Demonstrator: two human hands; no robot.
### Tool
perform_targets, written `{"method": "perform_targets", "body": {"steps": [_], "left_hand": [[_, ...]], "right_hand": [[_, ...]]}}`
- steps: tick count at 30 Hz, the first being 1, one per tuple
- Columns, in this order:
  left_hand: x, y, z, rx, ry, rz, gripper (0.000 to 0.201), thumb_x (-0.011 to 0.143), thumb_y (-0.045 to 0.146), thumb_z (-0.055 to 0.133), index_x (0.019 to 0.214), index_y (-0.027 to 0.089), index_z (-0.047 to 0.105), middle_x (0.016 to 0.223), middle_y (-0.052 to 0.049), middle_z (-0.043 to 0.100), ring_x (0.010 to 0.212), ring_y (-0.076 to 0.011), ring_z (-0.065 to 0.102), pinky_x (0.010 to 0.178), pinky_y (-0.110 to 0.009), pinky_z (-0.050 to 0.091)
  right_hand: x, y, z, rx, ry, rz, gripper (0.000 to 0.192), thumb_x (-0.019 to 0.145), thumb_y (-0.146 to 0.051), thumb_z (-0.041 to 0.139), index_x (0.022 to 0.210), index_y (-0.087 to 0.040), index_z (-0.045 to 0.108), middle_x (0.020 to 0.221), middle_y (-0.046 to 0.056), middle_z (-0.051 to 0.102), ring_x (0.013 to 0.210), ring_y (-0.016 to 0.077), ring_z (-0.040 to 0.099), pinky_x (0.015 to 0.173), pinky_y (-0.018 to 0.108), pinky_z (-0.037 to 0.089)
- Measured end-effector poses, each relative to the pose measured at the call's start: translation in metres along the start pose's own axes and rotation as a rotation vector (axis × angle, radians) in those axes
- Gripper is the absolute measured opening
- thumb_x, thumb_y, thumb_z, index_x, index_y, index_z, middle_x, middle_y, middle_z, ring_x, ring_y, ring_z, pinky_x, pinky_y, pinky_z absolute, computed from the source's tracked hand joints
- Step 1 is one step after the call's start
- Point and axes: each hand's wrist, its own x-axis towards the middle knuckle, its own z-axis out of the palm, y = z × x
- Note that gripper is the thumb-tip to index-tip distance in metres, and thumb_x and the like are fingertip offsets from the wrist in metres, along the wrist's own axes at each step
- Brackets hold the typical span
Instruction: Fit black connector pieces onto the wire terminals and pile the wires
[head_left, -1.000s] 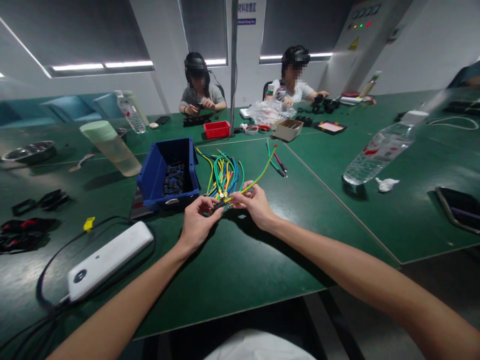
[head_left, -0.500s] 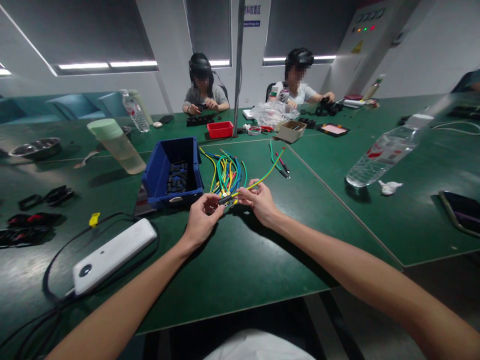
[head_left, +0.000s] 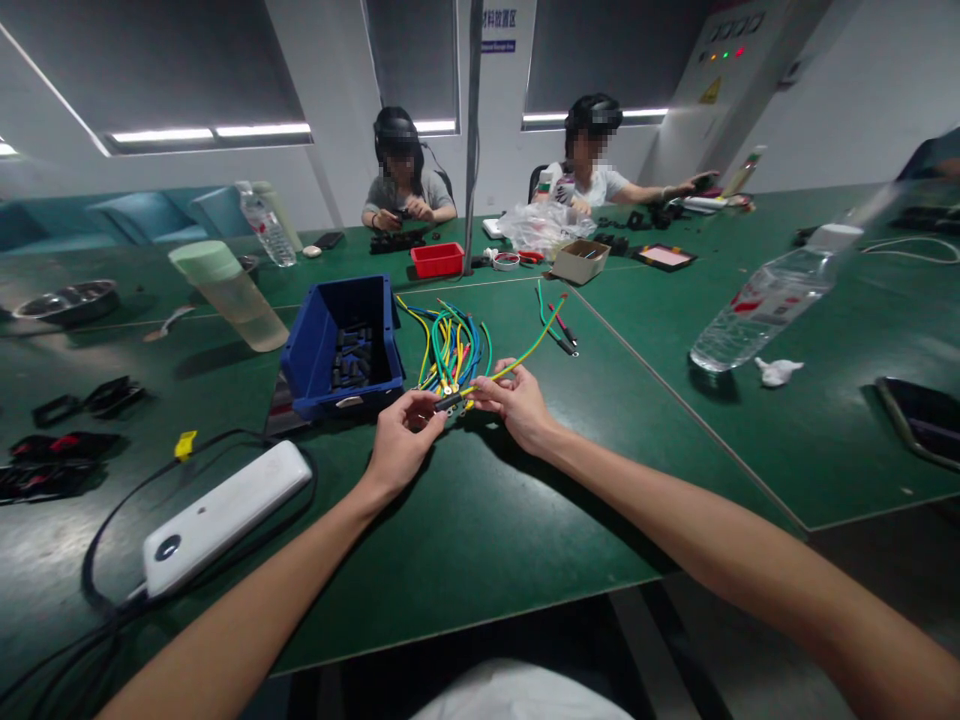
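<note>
Pinches a black sleeve (head_left: pixel 448 402) between thumb and fingertips of the left hand (head_left: pixel 406 435), low over the green table (head_left: pixel 450 560), just off the near right corner of the blue bin (head_left: pixel 351 399). Holds a yellow-green wire (head_left: pixel 535 349) in the right hand (head_left: pixel 517 405), fingers closed close to the sleeve, long free end arcing up and away to the right. Seems to grip near the joint for control: little slack to bend, sleeve and wire roughly in line. Cannot tell the wire's depth inside the sleeve; too small, partly covered by fingers.

Note a fanned bundle of coloured wires (head_left: pixel 454 335) directly beyond both hands, metal ends facing the near table edge, perhaps for easy picking. Note short black pieces (head_left: pixel 352 357) inside the bin, left of the bundle, likely for a short left-hand reach. Note green and red wires with black ends (head_left: pixel 564 345) lying apart at right, probably to avoid mixing.
</note>
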Motion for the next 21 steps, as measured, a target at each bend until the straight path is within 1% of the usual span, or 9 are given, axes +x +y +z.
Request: {"method": "perform_targets", "body": {"steps": [14, 18, 21], "left_hand": [[-0.0002, 0.0003, 0.0002, -0.015, -0.006, -0.017, 0.026, 0.070, 0.029, 0.069, 0.093, 0.016, 0.067, 0.078, -0.003, 0.065, 0.069, -0.0145, 0.060, 0.065, -0.026, 0.048], [-0.0004, 0.0005, -0.0002, -0.010, -0.023, -0.010, 0.033, 0.072, 0.029, 0.069, 0.103, 0.017, 0.066, 0.083, -0.004, 0.067, 0.072, -0.0149, 0.061, 0.068, -0.027, 0.049], [-0.0005, 0.0001, 0.0000, -0.015, -0.013, -0.002, 0.039, 0.072, 0.029, 0.069, 0.110, 0.018, 0.064, 0.089, -0.005, 0.068, 0.078, -0.0164, 0.063, 0.071, -0.029, 0.050]], "right_hand": [[0.0019, 0.0025, -0.0017, -0.026, 0.002, -0.005, 0.049, 0.061, -0.034, 0.079, 0.087, -0.024, 0.039, 0.073, -0.003, 0.066, 0.064, 0.0149, 0.068, 0.061, 0.027, 0.055], [0.0016, 0.0020, -0.0016, -0.026, -0.007, -0.003, 0.048, 0.062, -0.034, 0.079, 0.087, -0.024, 0.039, 0.074, -0.002, 0.067, 0.065, 0.0149, 0.068, 0.061, 0.027, 0.055], [0.0013, 0.0021, -0.0016, -0.030, -0.005, -0.008, 0.049, 0.062, -0.034, 0.079, 0.089, -0.024, 0.039, 0.074, -0.003, 0.067, 0.066, 0.0154, 0.068, 0.061, 0.027, 0.055]]}}
